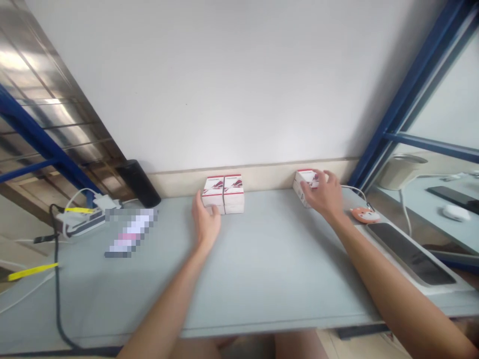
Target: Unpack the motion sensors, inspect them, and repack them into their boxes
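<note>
Two white-and-red small boxes (233, 192) stand side by side near the wall, apparently stacked on more boxes. My left hand (205, 219) is against their left side, its fingers stretched along the side and its thumb apart at the front corner. Farther right, my right hand (325, 192) reaches over another white-and-red box (302, 188), thumb on its left front and fingers bent over the far right side. That box seems to rest on a second one; my hand covers much of both.
A black cylinder (138, 183) stands at the back left, beside a white power strip (88, 219) with cables and a blurred-out item (130, 233). On the right lie an orange-and-white object (365, 215) and a dark phone (411, 253). Blue posts (404, 94) flank the grey table (262, 279).
</note>
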A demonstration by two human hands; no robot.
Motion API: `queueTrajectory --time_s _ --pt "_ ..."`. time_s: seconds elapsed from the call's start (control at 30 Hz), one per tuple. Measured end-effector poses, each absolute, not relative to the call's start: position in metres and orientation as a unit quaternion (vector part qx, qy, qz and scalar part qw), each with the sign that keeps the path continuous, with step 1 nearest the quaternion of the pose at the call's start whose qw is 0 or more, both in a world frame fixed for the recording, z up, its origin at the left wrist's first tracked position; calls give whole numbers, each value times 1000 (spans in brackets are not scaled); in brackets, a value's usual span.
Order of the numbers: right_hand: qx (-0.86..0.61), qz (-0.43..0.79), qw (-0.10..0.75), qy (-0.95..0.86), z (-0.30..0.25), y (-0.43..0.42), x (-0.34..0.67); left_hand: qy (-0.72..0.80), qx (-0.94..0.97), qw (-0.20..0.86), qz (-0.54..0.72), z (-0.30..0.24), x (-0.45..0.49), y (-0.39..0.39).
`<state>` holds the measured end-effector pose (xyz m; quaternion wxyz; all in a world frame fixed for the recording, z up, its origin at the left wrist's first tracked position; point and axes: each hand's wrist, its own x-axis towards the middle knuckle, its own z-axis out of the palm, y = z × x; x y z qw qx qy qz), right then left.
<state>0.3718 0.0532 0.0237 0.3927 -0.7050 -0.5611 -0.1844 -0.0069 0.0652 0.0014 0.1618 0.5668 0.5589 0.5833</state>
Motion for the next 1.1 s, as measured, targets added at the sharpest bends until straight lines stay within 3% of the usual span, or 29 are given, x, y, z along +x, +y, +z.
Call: queueTrajectory --time_s 0.1,0.23,0.5,0.67,0.8,1.1 --pt "-740 -152 345 -557 7 53 380 558 606 17 566 8 14 47" --pt "-740 -140 371 -544 2 54 384 491 659 -2 570 9 34 29" --pt "-564 -102 559 -599 26 36 340 406 728 292 469 -4 43 20" --pt "-469 233 560 -641 31 8 287 378 646 474 465 -10 51 24" --pt "-411 414 492 -647 27 -6 264 346 597 485 538 -9 55 25" --pt "-428 235 468 -737 25 -7 268 433 693 288 500 6 48 10"
